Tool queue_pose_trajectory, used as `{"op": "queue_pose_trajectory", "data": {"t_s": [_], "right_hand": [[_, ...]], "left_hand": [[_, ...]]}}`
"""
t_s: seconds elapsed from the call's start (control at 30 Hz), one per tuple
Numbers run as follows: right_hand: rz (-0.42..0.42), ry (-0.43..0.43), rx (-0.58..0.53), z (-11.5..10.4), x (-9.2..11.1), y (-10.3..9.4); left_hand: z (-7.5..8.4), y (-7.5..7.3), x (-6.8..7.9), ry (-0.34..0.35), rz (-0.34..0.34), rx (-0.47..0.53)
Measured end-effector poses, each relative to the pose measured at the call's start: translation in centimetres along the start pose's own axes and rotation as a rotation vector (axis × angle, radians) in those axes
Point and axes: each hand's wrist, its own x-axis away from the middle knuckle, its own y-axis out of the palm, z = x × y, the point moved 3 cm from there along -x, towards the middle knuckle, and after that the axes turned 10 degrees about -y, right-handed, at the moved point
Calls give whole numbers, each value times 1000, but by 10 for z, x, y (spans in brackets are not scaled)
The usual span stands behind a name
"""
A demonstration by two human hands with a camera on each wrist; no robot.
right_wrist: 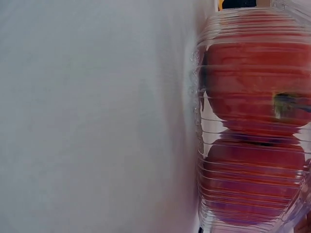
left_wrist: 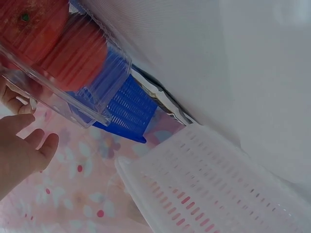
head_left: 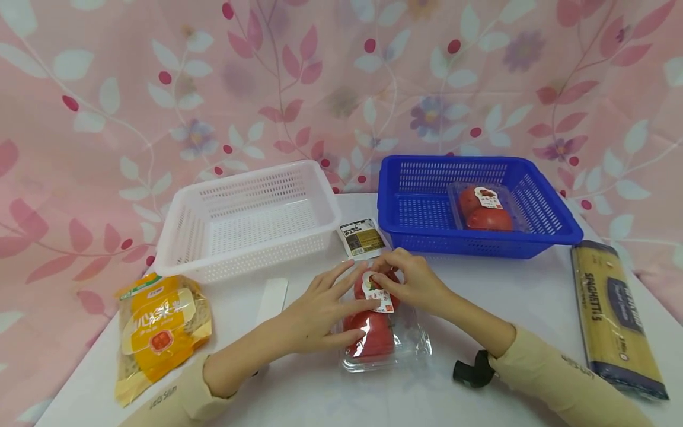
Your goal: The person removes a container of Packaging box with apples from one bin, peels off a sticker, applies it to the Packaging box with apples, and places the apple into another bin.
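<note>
A clear plastic box of tomatoes (head_left: 370, 338) lies on the white table in front of me, with a white printed label (head_left: 380, 301) over its lid. My left hand (head_left: 317, 314) has its fingers stretched across the box, one fingertip over the label. From the right, my right hand (head_left: 413, 279) bends its thumb and fingers at the label's upper part and pinches its edge. Tomatoes (right_wrist: 257, 179) show through the ribbed box wall in the right wrist view. Parts of the label and lid are hidden under the fingers.
Behind stand a white basket (head_left: 245, 255) and a blue basket (head_left: 453, 242) holding another labelled tomato box (head_left: 488, 216). A small packet (head_left: 363, 237) lies between them. A yellow food bag (head_left: 162, 326) is at left, a spaghetti pack (head_left: 613, 314) at right. A white strip (head_left: 273, 299) lies near my left hand.
</note>
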Motion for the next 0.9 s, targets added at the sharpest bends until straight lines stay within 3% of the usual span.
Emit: {"op": "queue_pose_trajectory", "data": {"t_s": [0.27,0.43,0.67,0.9], "right_hand": [[4,-107,226,-5,3,0],[-23,-149,263,-5,4,1],[-115,-61,297,-7,8,0],[-276,42,375,-13,15,-3]], "left_hand": [[5,-1,4,31,-5,-46],[5,0,8,28,25,-38],[6,3,12,40,20,-48],[6,0,13,49,24,-46]]}}
